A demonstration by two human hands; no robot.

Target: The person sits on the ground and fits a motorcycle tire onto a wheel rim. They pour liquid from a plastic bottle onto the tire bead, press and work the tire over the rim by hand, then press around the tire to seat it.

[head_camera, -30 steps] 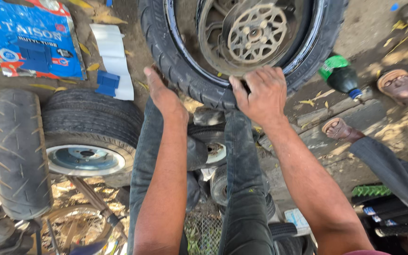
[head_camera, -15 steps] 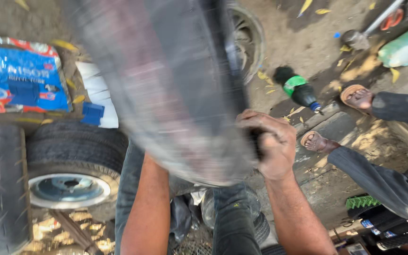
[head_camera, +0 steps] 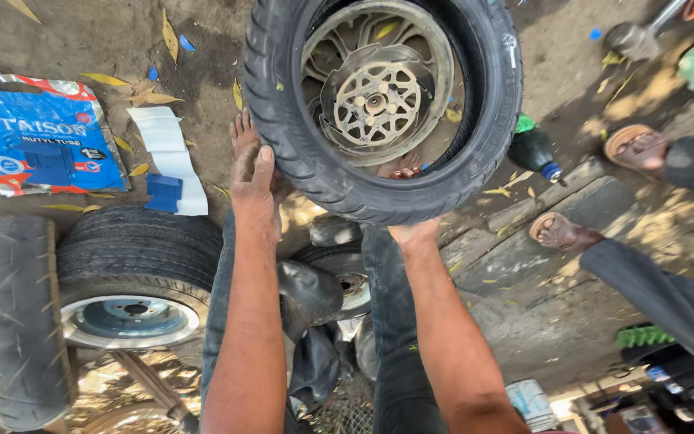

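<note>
Taking the motorcycle wheel (head_camera: 379, 104) as the landmark: far to its left, low on the ground, a bare black tyre (head_camera: 14, 321) stands on edge, and beside it, nearer the wheel, lies a smaller wheel with a pale blue rim (head_camera: 134, 277). Above these, still left of the motorcycle wheel, a blue plastic package (head_camera: 38, 133) lies flat on the dirt, with a white and blue folded card (head_camera: 170, 169) just beside it.

The left hand (head_camera: 255, 189) presses on the lower left of the motorcycle wheel's tyre, fingers (head_camera: 264, 165) held together and laid flat against the tread. The wheel itself stands upright on the ground in front of the person, its spoked hub and brake disc facing the camera. The right hand (head_camera: 415, 233) cups the tyre from beneath at its bottom edge; its fingers are hidden behind the rubber, so I cannot tell how they lie.

Right of the wheel a dark bottle with a green neck (head_camera: 533, 149) lies on the ground, and further right another person's sandalled feet (head_camera: 560, 231) rest on concrete slabs.
</note>
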